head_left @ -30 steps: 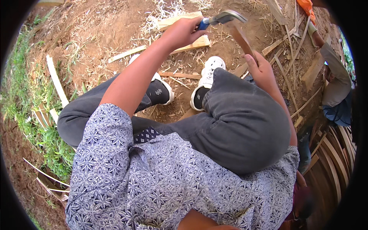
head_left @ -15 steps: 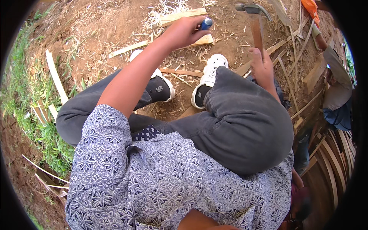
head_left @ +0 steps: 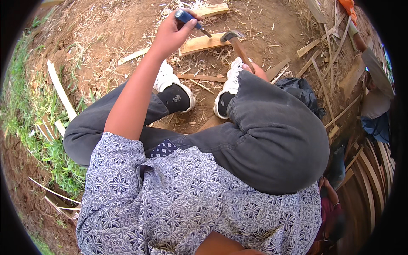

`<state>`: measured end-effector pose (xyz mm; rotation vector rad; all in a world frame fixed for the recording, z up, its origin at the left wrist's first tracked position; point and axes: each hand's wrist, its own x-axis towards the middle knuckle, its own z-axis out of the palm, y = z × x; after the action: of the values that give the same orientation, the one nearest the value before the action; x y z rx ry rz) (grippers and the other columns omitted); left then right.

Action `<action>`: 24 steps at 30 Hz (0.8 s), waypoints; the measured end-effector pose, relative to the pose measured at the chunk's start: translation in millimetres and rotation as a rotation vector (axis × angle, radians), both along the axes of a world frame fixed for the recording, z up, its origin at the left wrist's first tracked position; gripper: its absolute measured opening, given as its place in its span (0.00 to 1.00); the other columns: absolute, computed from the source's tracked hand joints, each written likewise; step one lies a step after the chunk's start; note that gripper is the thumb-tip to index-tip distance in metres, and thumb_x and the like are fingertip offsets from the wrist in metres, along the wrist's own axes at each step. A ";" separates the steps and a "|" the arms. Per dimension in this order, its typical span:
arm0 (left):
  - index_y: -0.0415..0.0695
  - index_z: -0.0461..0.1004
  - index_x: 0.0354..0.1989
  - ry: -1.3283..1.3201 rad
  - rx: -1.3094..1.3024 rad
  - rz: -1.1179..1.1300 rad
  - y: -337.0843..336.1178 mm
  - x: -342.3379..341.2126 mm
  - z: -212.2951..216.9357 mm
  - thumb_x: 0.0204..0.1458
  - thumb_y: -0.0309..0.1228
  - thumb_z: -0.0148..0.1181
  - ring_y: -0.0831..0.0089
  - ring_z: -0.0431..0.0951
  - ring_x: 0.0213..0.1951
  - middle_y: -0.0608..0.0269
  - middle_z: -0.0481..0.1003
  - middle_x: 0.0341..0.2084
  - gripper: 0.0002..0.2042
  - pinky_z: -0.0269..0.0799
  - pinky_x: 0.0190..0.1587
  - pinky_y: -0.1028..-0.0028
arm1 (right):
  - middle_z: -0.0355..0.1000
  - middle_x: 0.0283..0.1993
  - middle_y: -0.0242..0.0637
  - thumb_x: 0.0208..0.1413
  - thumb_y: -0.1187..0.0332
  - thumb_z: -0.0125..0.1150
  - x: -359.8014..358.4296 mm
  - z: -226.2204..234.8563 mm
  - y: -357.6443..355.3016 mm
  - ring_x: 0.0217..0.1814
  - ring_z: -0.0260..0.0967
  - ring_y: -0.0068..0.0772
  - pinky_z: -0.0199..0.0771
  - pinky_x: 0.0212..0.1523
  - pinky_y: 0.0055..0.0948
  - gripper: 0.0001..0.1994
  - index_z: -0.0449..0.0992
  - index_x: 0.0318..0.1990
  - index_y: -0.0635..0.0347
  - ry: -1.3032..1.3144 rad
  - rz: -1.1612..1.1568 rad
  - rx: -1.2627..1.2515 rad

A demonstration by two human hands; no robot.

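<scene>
While you sit with knees bent over brown ground (head_left: 265, 21), grass (head_left: 63, 170) fringes its left edge, loose wood strips (head_left: 309, 48) toward its right. Your grey trousers (head_left: 276, 140) come next in size; just past the right knee, crumpled black plastic (head_left: 304, 95). White shoes (head_left: 231, 80) planted ahead of you. Beyond them, a pale wood piece (head_left: 197, 45) lies among shavings, slanting up to the right. Your right hand (head_left: 260, 74) grips the hammer (head_left: 241, 50) by its wooden handle, thumb laid against it; knee hides most other fingers, can't tell how they sit. Hammer head over the piece's right end, contact unclear. Your left hand (head_left: 172, 34): fingers curled, thumb pressing, pinching the blue handle of a chisel (head_left: 185, 17). Blade tilts down rightward, tip by the piece's far edge, left of the hammer head; can't tell if touching.
</scene>
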<state>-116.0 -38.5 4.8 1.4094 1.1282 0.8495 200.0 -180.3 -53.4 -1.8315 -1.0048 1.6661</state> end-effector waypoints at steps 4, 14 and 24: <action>0.41 0.74 0.56 0.214 -0.018 -0.029 -0.1 6.6 11.5 0.69 0.29 0.60 0.71 0.85 0.51 0.59 0.84 0.48 0.11 0.81 0.57 0.68 | 0.72 0.33 0.29 0.72 0.57 0.59 -0.8 1.6 -0.4 0.36 0.66 0.20 0.69 0.37 0.31 0.17 0.79 0.53 0.63 -0.073 0.011 0.029; 0.43 0.76 0.53 0.326 0.140 -0.127 -3.1 35.8 24.3 0.68 0.29 0.61 0.71 0.86 0.50 0.61 0.85 0.46 0.09 0.82 0.54 0.69 | 0.73 0.34 0.29 0.72 0.56 0.59 -3.6 12.5 2.0 0.36 0.67 0.21 0.69 0.38 0.31 0.17 0.77 0.52 0.63 -0.066 0.054 0.037; 0.43 0.76 0.53 0.401 0.214 -0.163 -3.2 48.9 28.8 0.67 0.32 0.64 0.66 0.87 0.50 0.60 0.86 0.46 0.11 0.82 0.52 0.67 | 0.77 0.36 0.35 0.72 0.55 0.57 1.8 -7.6 -0.3 0.39 0.72 0.27 0.72 0.43 0.35 0.19 0.78 0.54 0.62 -0.068 0.063 0.000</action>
<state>-67.1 -41.7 33.6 1.8808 1.2236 0.5981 201.8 -180.6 -61.0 -1.8859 -1.1018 1.6494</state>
